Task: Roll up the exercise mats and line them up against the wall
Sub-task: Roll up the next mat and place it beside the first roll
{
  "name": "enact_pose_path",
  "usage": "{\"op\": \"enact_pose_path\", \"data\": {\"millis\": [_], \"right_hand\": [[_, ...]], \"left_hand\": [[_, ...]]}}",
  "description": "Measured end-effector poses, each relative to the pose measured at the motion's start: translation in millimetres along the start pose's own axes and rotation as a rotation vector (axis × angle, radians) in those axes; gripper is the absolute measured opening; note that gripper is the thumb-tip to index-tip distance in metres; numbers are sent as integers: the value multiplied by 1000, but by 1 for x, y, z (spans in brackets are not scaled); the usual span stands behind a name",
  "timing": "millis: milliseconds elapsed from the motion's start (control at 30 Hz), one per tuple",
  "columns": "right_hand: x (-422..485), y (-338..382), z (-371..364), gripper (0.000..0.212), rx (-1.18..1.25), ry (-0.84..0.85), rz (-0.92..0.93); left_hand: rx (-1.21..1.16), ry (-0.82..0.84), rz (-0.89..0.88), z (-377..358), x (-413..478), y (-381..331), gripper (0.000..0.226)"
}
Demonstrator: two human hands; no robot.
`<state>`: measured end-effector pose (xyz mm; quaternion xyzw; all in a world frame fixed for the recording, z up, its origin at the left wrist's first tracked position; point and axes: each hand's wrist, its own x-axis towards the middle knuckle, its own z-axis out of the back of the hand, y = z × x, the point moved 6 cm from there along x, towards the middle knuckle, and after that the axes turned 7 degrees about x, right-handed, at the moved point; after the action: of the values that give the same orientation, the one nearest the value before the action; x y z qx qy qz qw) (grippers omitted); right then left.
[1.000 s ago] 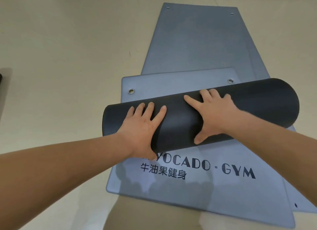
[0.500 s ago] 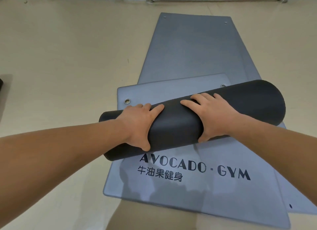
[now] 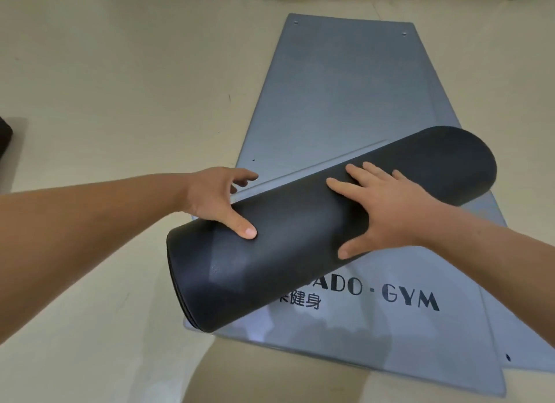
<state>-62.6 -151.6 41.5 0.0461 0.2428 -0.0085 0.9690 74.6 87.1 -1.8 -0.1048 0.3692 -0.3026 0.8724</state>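
The rolled mat (image 3: 300, 237), a dark cylinder, lies aslant across a printed grey mat (image 3: 390, 327). Only a thin strip of that grey sheet shows beyond the roll. In front of the roll the print reads just "ADO · GYM" with a few characters below, and the roll covers the rest. The right hand (image 3: 381, 204) lies flat on top of the roll, fingers spread. The left hand (image 3: 216, 198) is at the roll's far-left side, thumb pressed to its surface and fingers loosely splayed past it; I cannot tell whether their tips touch anything. Beyond the roll a second grey mat (image 3: 345, 87) stretches away over the floor (image 3: 120, 72). Far left of the roll, a dark object (image 3: 4, 138) is cut off by the picture's edge.
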Motion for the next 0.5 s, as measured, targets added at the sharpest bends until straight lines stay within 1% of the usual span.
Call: {"op": "enact_pose_path", "data": {"millis": [33,100,233,267,300,333,400,433,467,500], "right_hand": [[7,1,-4,128,-18,-11,-2],[20,-1,-3,130,-16,-25,-7],[50,-5,13,123,6,26,-1],[58,-4,17,121,13,38,-1],[66,-2,20,119,24,47,-4],[73,-1,23,116,39,48,-13],[85,2,31,106,92,-2,-48],[90,3,35,98,121,-62,-66],[93,6,38,89,148,-146,-77],[92,12,39,80,153,-250,-84]], "left_hand": [[13,-38,-9,4,-2,1,130],[40,-111,-10,9,-8,3,118],[139,-280,-13,22,-25,6,83],[166,-297,-26,22,-29,4,80],[196,-298,-42,19,-33,2,84],[236,-283,-57,14,-35,-1,96],[335,-213,-67,-3,-35,-4,125],[383,-175,-56,-11,-31,-2,138],[412,-153,-40,-14,-26,3,145],[410,-148,-22,-12,-21,8,147]]}}
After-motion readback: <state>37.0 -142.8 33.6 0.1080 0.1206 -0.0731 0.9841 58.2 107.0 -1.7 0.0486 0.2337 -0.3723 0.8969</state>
